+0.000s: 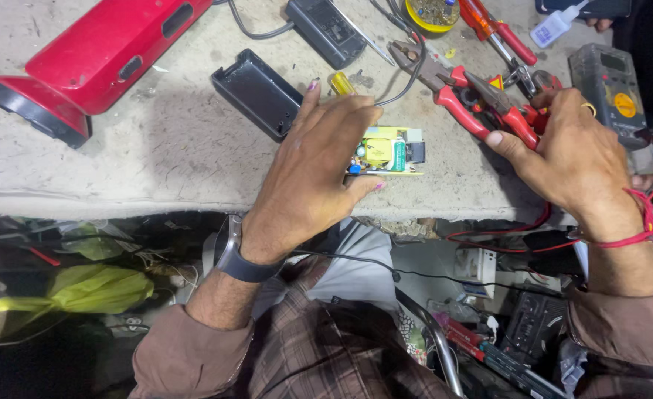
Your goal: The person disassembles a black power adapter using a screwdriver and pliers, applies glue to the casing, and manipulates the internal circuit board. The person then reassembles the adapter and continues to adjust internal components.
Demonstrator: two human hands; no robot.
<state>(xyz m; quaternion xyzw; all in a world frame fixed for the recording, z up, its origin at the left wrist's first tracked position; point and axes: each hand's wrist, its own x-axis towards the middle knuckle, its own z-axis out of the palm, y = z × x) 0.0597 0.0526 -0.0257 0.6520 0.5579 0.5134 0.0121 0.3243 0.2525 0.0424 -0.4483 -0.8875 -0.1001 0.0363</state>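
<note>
- Left hand [319, 170]: grip clamped on the small circuit board [388, 153], held on edge at the counter [156, 162] rim.
- Right hand [570, 151]: grip closed on red-handled pliers [474, 96].
- Risk: the upright board could slip off the rim if the fingers loosen.

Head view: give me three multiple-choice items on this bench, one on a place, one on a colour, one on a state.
1. Where does the red torch lie?
A. top left of the bench
B. under the bench
C. in the right hand

2. What colour are the pliers' handles?
A. blue
B. red
C. green

3. How is the circuit board held?
A. lying untouched
B. gripped by the left hand
C. clamped in pliers

Answers: 1 A, it rests at the bench's upper left; 2 B, the grips are red; 3 B, the left fingers wrap its edges while the right hand touches the pliers.
</note>
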